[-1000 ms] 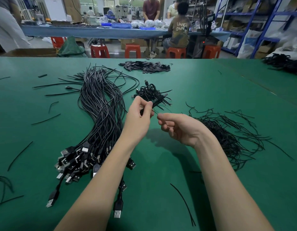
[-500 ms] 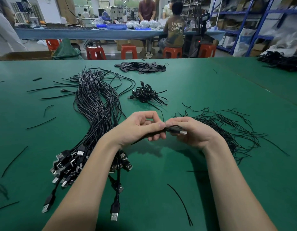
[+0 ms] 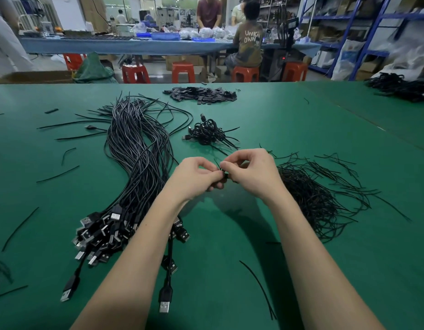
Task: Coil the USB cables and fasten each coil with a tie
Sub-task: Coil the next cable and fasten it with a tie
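Mostly the job lies ahead of me, judging by how things sit on the green tabletop (image 3: pixel 301 129). At nine o'clock from my hands runs the big bundle of loose USB cables (image 3: pixel 137 153), plugs fanned out towards seven o'clock, none of them coiled; a few stray ties (image 3: pixel 57 174) lie further out on that side. My left hand (image 3: pixel 194 177) has its fingers curled in, thumb and fingertips pinching a small dark coiled cable (image 3: pixel 223 174) that sits between both hands at the centre, held just above the tabletop. Only a sliver of it shows, so I cannot tell how tidy the coil is. My right hand (image 3: pixel 251 175) is curled the same way, pinching what looks like a thin tie end (image 3: pixel 217 163) that sticks up at the meeting point; I judge I am twisting it shut round the coil. At twelve o'clock, a small heap of finished coils (image 3: pixel 209 134) with tie ends poking out rests near the bundle: that is all that is done. Further off at twelve lies a pile of flat black strips (image 3: pixel 201 94). At three o'clock the stock of loose ties (image 3: pixel 318 194) is plentiful.
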Action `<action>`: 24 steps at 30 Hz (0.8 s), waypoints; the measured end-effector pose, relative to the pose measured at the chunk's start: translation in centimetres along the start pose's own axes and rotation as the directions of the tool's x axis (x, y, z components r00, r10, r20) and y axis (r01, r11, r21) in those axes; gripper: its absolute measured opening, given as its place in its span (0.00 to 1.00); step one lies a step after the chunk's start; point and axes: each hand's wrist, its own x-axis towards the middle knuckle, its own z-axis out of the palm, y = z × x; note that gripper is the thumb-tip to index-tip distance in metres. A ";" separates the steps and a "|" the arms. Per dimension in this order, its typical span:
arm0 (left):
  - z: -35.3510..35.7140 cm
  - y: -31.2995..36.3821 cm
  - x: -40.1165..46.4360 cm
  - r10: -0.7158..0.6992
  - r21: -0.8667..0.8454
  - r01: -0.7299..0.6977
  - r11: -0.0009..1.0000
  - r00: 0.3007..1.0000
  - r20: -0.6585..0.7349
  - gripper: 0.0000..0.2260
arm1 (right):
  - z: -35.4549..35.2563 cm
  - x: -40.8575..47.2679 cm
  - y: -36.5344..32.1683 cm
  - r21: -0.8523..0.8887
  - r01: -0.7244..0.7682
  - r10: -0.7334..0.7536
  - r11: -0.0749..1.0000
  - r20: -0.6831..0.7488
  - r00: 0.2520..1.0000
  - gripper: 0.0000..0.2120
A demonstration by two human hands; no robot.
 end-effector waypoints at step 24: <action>2.4 -0.4 -1.1 0.494 0.562 -0.286 0.776 0.830 -0.259 0.07 | 0.0 0.3 -0.3 -0.151 0.089 -0.097 0.984 -0.046 0.994 0.06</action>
